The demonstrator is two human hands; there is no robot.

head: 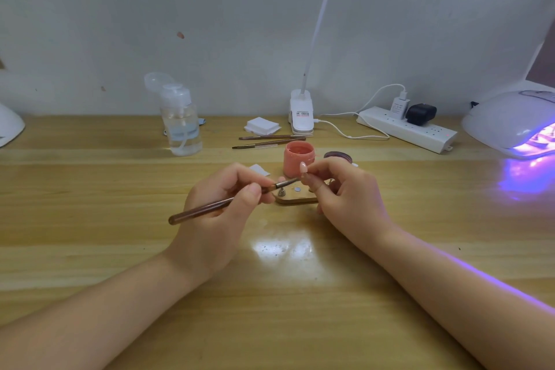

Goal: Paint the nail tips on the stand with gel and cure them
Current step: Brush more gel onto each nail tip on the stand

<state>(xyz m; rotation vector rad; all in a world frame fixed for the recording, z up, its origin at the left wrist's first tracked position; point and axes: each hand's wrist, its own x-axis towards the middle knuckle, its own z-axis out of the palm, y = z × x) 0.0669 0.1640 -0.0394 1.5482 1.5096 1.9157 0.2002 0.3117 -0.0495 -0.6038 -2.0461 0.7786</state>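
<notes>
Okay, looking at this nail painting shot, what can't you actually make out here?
Head view only:
- Right end of the wooden stand: hidden behind the right hand.
- Whether the brush in the left hand touches the nail tip: too small and blurred.
- Curing lamp: cut off by the right edge.
- Clip lamp label: too small to read.

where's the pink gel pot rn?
Head view: the pink gel pot stands open at table centre, just behind the two hands, with two spare brushes lying behind it on its left and a dark lid beside it on the right.
</notes>
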